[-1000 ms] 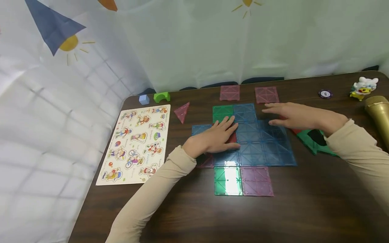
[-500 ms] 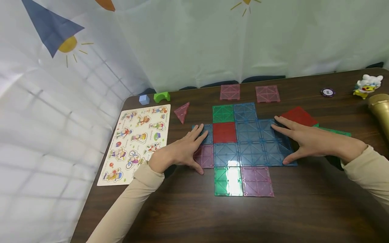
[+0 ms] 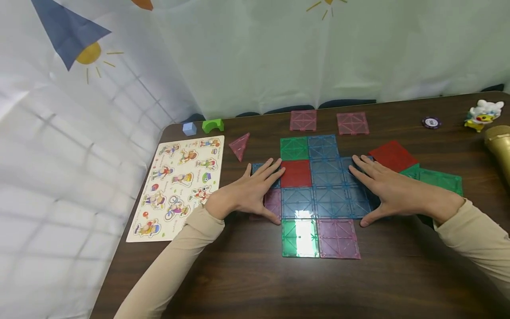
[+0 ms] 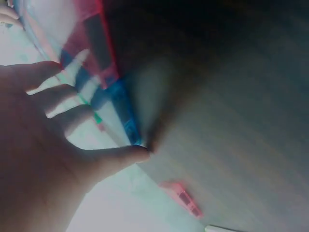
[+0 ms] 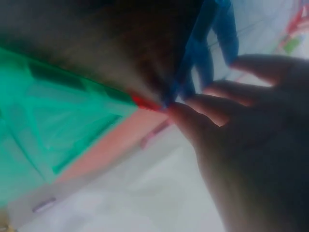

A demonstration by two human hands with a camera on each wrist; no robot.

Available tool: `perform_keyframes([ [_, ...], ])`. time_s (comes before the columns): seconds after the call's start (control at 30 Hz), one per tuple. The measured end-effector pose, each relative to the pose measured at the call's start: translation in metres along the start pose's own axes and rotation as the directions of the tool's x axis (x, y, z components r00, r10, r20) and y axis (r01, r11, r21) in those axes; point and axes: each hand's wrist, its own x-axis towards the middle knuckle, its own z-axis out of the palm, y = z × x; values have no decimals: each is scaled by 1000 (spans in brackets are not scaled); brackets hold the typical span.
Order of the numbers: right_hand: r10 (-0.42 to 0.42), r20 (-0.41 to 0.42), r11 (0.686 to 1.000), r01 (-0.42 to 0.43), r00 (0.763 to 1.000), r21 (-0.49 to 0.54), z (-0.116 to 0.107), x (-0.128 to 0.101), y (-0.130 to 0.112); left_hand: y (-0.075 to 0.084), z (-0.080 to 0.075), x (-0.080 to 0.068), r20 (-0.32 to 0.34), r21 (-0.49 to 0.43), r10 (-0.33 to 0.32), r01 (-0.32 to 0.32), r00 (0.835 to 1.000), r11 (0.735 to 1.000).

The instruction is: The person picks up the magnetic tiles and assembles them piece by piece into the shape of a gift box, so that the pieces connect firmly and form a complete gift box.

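Both hands have slid inward since a moment ago. The left hand [image 3: 249,192] and right hand [image 3: 388,188] lie flat, each grip spread wide, holding nothing, pressing opposite edges of the flat sheet of translucent coloured square tiles [image 3: 324,188] between them on the dark wooden tabletop [image 3: 398,274].

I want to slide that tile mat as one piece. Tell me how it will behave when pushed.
The tile mat looks like thin rigid squares lying flat, so it should slide on the smooth table. Seams may part. The left hand and right hand flank it, which should help.
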Motion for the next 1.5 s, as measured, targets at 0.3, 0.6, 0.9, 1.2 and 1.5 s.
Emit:
perform_keyframes([
  [0.3,23,-6,999,-23,1000,-24,-2,-1,-2,-3,0,5,-22,-30,38,-39,999,999],
  [0.6,15,-9,1000,-15,1000,-15,0,-1,-3,-5,-1,2,-15,-57,48,-49,999,997],
  [0.9,31,-8,998,-30,999,59,-3,-3,-1,-4,3,-4,-69,-196,-39,25,997,980],
  [1.2,128,-51,986,-122,990,111,-15,-32,37,9,7,-11,-44,-118,-2,-3,999,993],
  [1.5,140,-26,987,-137,990,87,-15,-35,59,8,6,-14,-35,-119,6,-10,999,993],
])
